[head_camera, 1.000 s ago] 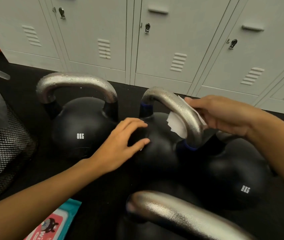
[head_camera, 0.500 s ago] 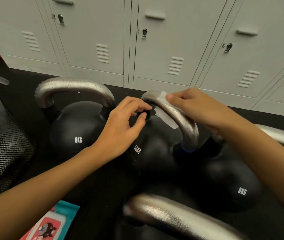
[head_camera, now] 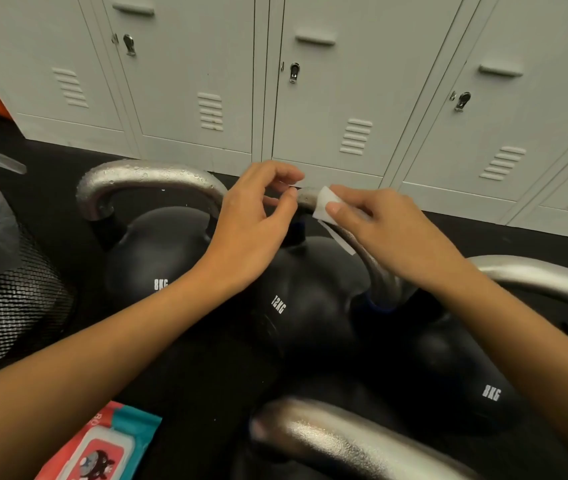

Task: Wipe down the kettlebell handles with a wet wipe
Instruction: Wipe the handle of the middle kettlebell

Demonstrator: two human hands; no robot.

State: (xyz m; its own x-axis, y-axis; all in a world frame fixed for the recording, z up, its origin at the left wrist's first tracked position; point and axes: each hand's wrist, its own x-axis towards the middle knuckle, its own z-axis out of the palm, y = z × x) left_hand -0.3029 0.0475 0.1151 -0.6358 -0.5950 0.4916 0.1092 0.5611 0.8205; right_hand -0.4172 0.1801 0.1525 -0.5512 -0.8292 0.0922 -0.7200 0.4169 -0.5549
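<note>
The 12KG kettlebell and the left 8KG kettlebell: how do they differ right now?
The 12KG kettlebell has the right hand pressing a wet wipe on its handle, with the left hand at its far end; the left 8KG kettlebell is untouched. The 8KG handle faces the camera broadside and shows droplets; the 12KG handle runs away from it. Both have black bodies and silver handles.

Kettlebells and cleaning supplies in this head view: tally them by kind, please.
Kettlebells: 4: left 8KG, middle 12KG, right 8KG, and one with only its handle in view
Wet wipes in hand: 1
Wipe packs: 1
Mesh bins: 1
Total: 7
</note>
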